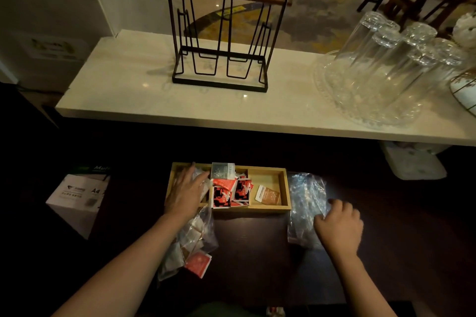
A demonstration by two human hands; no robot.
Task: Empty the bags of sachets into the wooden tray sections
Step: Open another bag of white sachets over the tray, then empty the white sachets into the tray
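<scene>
Head view. The wooden tray [283,189] sits on a dark tabletop [252,252], directly in front of the person. It has three sections. The middle section holds red sachets [226,194] with a grey sachet [222,170] propped at the back. The right section holds one brown sachet [268,195]. The left section is mostly covered by the left hand [184,192].

The left hand lies flat over the left section, fingers [199,177] extended and spread, pressing on a clear bag of sachets [193,237] that trails off the tray's near edge toward the person. The fingers are not clenched; whether they pinch the film cannot be told. The right hand [338,226] rests on a second clear bag [305,203] just right of the tray, fingers curled onto the plastic; a firm grasp cannot be confirmed.

Recommended procedure: locate the bag mouth, position it over the left section, then lift the closed end so the sachets slide out. Steady the tray. Keep the loose red sachet [198,264] near the bag's end from dropping.

Behind and above is a pale stone counter [128,90] carrying a black wire rack [219,41] and upturned glasses [386,59]. A box of A4 paper [77,198] stands at left. Lighting is dim.
</scene>
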